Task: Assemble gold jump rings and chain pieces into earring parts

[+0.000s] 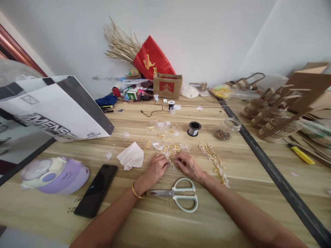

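Observation:
My left hand point(157, 167) and my right hand point(188, 164) rest close together at the near edge of a pile of small gold and clear beads point(169, 150). Both hands have their fingers drawn together in a pinch, and what they hold is too small to name. A few clear and silvery pieces lie between them. Just below, white-handled scissors point(171, 193) lie on the wood with their blades pointing left. Right of my right hand, a bundle of gold beaded strands point(215, 162) is spread out. A crumpled white tissue point(131, 156) lies left of my left hand.
Left are a black phone point(97, 190), a purple and cream bottle point(58, 175) and a large paper bag point(59, 110). Behind the beads stand a wire spool point(193, 128) and a clear jar point(232, 124). Several small woven baskets point(269, 115) and a yellow cutter point(301, 153) sit right.

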`<state>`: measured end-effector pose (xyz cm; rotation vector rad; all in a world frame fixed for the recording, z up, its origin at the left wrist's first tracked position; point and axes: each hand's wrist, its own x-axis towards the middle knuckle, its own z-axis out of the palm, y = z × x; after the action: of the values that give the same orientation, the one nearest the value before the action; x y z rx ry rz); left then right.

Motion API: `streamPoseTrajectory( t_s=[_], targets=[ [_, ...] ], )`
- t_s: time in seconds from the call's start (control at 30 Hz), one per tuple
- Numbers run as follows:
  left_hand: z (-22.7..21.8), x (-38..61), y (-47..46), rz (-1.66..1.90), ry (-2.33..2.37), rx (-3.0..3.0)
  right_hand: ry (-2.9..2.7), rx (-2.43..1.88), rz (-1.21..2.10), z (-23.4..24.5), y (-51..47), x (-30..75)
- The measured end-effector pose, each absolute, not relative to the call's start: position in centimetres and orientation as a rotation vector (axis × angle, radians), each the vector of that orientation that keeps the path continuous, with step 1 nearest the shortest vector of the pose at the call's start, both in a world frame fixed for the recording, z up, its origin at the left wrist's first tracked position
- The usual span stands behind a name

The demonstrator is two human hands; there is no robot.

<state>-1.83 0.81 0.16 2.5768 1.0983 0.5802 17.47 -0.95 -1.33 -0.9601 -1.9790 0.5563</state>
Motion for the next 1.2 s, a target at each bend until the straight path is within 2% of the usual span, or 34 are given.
streamPoseTrajectory(
  t_s=[0.5,1.2],
  targets=[
    [0.2,-2.8,2.0,0.779,1.122,2.291,-2.037,-0.965,0.577,-1.4,-1.1,17.6],
    [-0.1,-1.4,1.3,0.62,0.997,2.542,-2.001,-0.996,0.565,-1.6,-0.9,17.7]
  ],
)
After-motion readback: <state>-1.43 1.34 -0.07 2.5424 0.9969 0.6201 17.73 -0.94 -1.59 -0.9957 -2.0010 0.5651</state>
